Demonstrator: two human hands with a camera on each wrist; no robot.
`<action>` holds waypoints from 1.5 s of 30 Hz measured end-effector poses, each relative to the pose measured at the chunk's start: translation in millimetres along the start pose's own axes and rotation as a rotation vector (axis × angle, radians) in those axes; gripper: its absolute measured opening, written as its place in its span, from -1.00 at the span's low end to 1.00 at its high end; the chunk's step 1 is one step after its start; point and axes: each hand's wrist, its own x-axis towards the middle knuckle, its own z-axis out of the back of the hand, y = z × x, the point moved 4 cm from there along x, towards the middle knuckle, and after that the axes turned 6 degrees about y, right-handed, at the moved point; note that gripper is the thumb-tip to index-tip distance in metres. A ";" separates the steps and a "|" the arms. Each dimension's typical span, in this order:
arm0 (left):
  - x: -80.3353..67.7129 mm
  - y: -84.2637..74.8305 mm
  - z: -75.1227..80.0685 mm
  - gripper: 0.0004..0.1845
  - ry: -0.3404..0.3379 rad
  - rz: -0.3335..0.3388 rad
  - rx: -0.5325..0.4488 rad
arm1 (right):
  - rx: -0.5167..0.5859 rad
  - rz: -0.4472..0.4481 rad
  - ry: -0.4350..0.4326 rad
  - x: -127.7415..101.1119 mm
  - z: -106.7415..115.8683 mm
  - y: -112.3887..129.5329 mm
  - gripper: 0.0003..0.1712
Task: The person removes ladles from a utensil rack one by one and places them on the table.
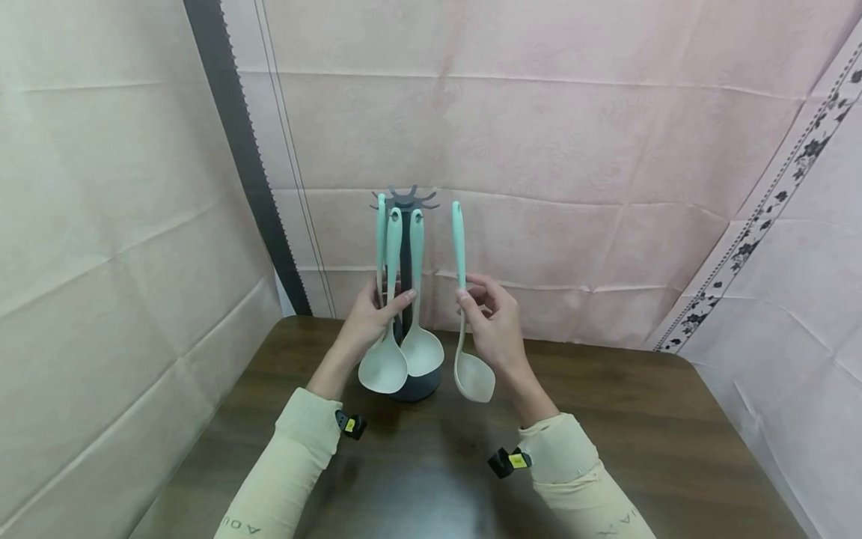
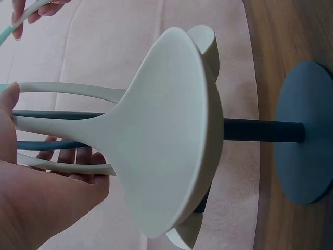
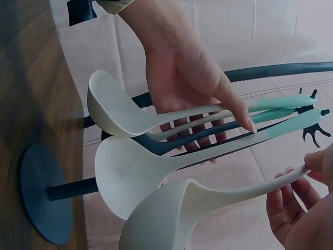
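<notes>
A dark rotating-style utensil stand (image 1: 405, 200) with hooked arms stands on the table, several utensils with mint handles and pale heads hanging from it. Two hang in front: a ladle (image 1: 384, 367) on the left and a second pale, wide-bowled utensil (image 1: 422, 352) beside it. My left hand (image 1: 369, 323) wraps the hanging handles, thumb in front and curled fingers behind. To the right of the stand, my right hand (image 1: 497, 322) pinches another ladle (image 3: 156, 221) by its shaft, upright and apart from the others. Utensils behind are partly hidden; a dark-shafted one (image 3: 171, 145) shows among them.
The stand's round dark base (image 2: 307, 133) rests on the brown wooden table (image 1: 606, 427). Pale cloth (image 1: 539, 150) hangs close behind the table and along both sides. A dark band (image 1: 249, 150) runs down the cloth at the left.
</notes>
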 end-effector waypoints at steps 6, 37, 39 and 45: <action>1.1 1.2 0.4 -0.24 0.003 -0.014 -0.003 | 0.015 0.010 0.005 -0.3 1.7 -8.9 -0.72; 0.2 5.2 -3.7 -0.26 -0.023 -0.032 -0.035 | -0.059 -0.045 0.003 -19.4 54.3 -32.2 -0.74; 0.3 5.3 -3.7 -0.26 -0.025 -0.035 -0.040 | -0.065 -0.048 -0.001 -19.2 59.4 -33.1 -0.74; 1.2 6.8 -5.0 -0.26 -0.037 -0.034 -0.044 | -0.094 -0.060 -0.016 -19.4 78.1 -41.9 -0.73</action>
